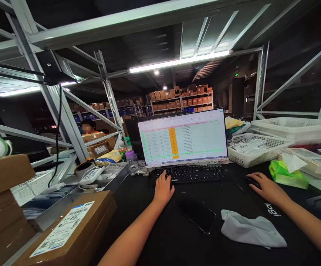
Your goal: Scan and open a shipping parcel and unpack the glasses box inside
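Note:
My left hand [164, 187] rests at the left end of a black keyboard [196, 173], fingers apart on the keys and thumb out to the side. My right hand [266, 187] is curled over a dark computer mouse [252, 182] on a black desk mat marked "logi". Behind the keyboard stands a monitor [196, 138] with a spreadsheet that has an orange column. A black phone [196, 214] lies face up between my forearms. To its right is a crumpled grey cloth [252, 228].
Cardboard boxes [68, 225] with a shipping label crowd the left side. A purple-lidded bottle [132, 162] stands left of the monitor. White plastic baskets [256, 149] and a green tissue pack [286, 175] are at right. Metal rack posts frame the desk; another person [88, 127] sits beyond.

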`<state>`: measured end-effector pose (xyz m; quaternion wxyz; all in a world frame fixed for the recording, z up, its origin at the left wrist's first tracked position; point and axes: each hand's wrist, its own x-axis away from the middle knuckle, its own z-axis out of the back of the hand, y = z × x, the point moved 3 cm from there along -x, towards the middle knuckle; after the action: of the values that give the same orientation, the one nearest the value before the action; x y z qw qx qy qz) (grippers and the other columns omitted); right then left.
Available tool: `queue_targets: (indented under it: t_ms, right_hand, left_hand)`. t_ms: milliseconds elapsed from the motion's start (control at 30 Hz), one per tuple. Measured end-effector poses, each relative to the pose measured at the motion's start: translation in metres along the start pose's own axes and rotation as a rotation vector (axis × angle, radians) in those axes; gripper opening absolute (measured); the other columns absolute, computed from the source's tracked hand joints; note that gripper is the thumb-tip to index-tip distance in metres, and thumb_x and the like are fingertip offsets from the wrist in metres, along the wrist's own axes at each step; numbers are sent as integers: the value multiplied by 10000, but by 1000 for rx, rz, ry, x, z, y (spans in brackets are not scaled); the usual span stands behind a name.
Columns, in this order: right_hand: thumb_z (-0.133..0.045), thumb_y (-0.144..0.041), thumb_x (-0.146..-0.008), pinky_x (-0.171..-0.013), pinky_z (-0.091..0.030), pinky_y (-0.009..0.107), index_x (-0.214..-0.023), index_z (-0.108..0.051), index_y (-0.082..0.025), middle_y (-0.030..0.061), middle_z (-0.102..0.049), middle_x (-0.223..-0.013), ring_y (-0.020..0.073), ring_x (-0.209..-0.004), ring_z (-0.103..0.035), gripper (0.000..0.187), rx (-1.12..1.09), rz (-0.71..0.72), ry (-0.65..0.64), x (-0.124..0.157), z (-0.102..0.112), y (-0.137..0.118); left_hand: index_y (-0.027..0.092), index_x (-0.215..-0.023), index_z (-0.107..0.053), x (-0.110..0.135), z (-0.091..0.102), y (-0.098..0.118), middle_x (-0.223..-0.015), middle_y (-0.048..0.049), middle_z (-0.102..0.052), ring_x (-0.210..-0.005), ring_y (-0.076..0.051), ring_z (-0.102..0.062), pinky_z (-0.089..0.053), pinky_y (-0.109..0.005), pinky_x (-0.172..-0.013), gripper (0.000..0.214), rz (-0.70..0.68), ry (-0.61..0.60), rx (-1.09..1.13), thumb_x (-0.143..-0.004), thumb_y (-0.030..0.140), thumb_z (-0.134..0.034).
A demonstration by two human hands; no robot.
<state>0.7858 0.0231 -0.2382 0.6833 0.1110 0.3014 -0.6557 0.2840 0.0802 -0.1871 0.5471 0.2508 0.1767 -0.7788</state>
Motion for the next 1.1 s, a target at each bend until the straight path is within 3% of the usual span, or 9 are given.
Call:
queue_targets:
  t_ms: [367,567,700,833,933,1000,1100]
  right_hand:
    - [-477,-451,-851,-961,-550,417,-1243,-636,-204,155,-650,-1217,293,-1061,-691,490,-20,32,57,-1,-3,4]
    - [-495,-447,-811,-952,-555,459,-1165,-660,-196,156,-685,-1135,328,-1038,-695,463,-34,37,127,-3,-11,13]
    - [-478,-497,-841,-899,-577,456,-1177,-654,-199,157,-671,-1167,327,-1012,-703,482,-19,17,129,-3,-15,18]
    - [-473,-514,-837,-874,-582,458,-1168,-652,-185,165,-665,-1150,328,-990,-702,500,-30,17,151,-2,-14,17]
    - [-470,-526,-844,-909,-562,467,-1166,-652,-187,179,-656,-1151,345,-1009,-693,502,-39,19,150,-2,-12,15]
    - [-454,-527,-860,-926,-545,478,-1168,-657,-191,205,-647,-1158,366,-1029,-683,498,-40,21,135,-3,-13,19]
    - [-458,-538,-856,-907,-527,520,-1162,-678,-207,242,-655,-1112,403,-1006,-676,502,-51,40,140,-3,-21,34]
  left_hand:
    - [131,-1263,-581,0,5,-1,-1510,-213,-448,-1374,-334,-468,-409,-502,-1129,429,17,28,4,-838,188,-583]
    - [162,-1261,-581,-11,22,7,-1531,-190,-434,-1395,-306,-443,-373,-491,-1163,412,-98,32,-42,-850,180,-558]
    - [168,-1267,-585,-18,51,12,-1547,-170,-427,-1417,-290,-412,-307,-452,-1204,444,-216,7,-87,-823,162,-571]
    - [201,-1324,-560,-13,110,9,-1557,-134,-429,-1408,-297,-415,-219,-475,-1230,498,-288,-25,-136,-826,210,-571]
    - [194,-1291,-589,-3,168,-25,-1416,-147,-568,-1332,-318,-479,-247,-494,-1194,444,-119,-75,-273,-866,302,-518]
    - [204,-1302,-578,8,202,-67,-1376,-140,-597,-1308,-337,-493,-322,-493,-1137,487,107,-126,-319,-878,430,-497]
    - [142,-1432,-441,44,237,-142,-1416,-209,-544,-1284,-406,-509,-419,-527,-1031,797,494,-224,-345,-846,681,-432]
